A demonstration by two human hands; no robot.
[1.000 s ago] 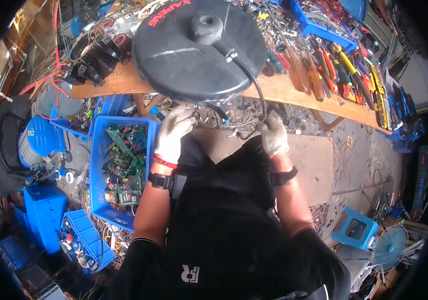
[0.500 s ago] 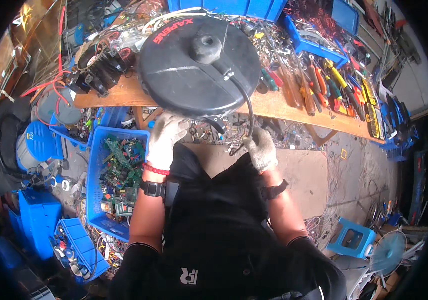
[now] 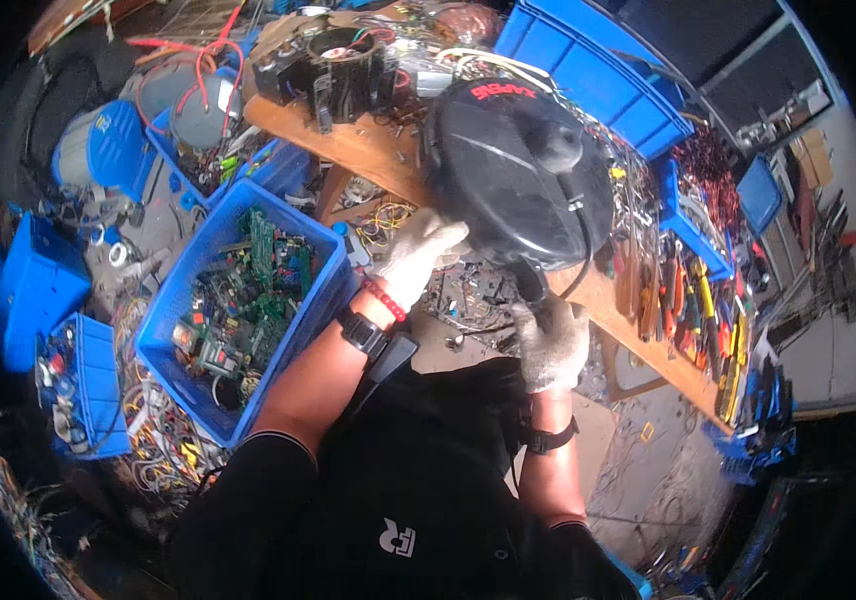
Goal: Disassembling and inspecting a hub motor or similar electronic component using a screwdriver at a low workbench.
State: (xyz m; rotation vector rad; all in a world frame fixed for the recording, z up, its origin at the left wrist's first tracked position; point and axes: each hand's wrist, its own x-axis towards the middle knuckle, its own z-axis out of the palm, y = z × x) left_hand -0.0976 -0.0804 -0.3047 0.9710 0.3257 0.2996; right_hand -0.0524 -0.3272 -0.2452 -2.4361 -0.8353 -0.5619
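Observation:
A large black round housing, with a raised central hub and a thick black cable, sits tilted on the wooden workbench, partly over its near edge. My left hand, in a pale work glove, has its fingers bent against the near left rim of the housing. A short black tab juts down from the near side. Just below that tab is my gloved right hand, thumb and fingers apart, close to the cable's lower end. Whether its fingertips touch the tab is hard to see.
Beside my left arm stands a blue crate of green circuit boards. Screwdrivers and pliers line the right of the wooden bench. Behind the housing is a blue bin; a black cylindrical part stands to its left.
The view has turned, so the scene shifts and tilts. My right hand has come off the cable to beside the tab. My left hand stays at the housing's rim.

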